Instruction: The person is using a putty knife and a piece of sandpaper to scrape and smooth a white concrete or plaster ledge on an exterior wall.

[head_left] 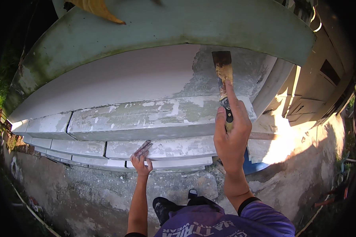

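My right hand (234, 122) grips a putty knife (224, 73) by its dark handle, index finger stretched along the tool. Its stained, rusty blade points up in front of the wall's grey patch (205, 75); whether it touches the surface I cannot tell. To the left of that patch, the wall panel (126, 73) is smooth and white. Lower down at the left, my left hand (141, 164) is closed on a small flat piece smeared with grey and white (143, 149), its kind unclear. That piece is at the lower ledge (178, 148), below a block ledge (146, 116) with flaking white paint.
Overhead curves a green, mould-stained slab (158, 25), with a dry yellow leaf (101, 11) near its top. Blocks with dark joints run off to the left. A blue round object (255, 164) sits partly behind my right arm. Sunlight strikes the concrete floor (300, 158) at right.
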